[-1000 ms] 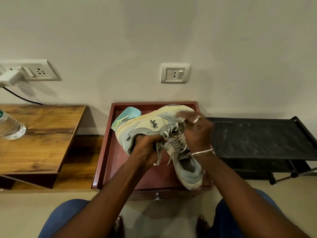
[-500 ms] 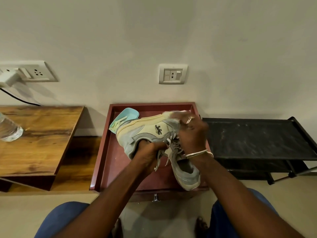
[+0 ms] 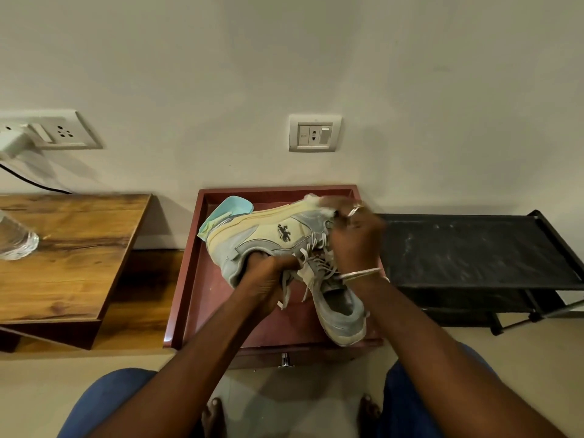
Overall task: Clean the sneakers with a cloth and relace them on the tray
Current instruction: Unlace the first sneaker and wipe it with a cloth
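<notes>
Two suede sneakers (image 3: pixel 278 235) above red tray (image 3: pixel 189 279)

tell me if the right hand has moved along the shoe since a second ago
Yes. The right hand has slid with the cloth toward the tray's far rim, up the held shoe.

Left hand (image 3: pixel 268 279) apparently curled shut, right hand (image 3: pixel 355 238) blurred, fingers bent, both forearms extended.

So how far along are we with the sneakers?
Done: nothing clearly finished. In hand: the left hand grips the collar of the raised sneaker while the right hand rubs a whitish cloth at its toe. Left: the second sneaker lies on the tray, laces loose.
</notes>
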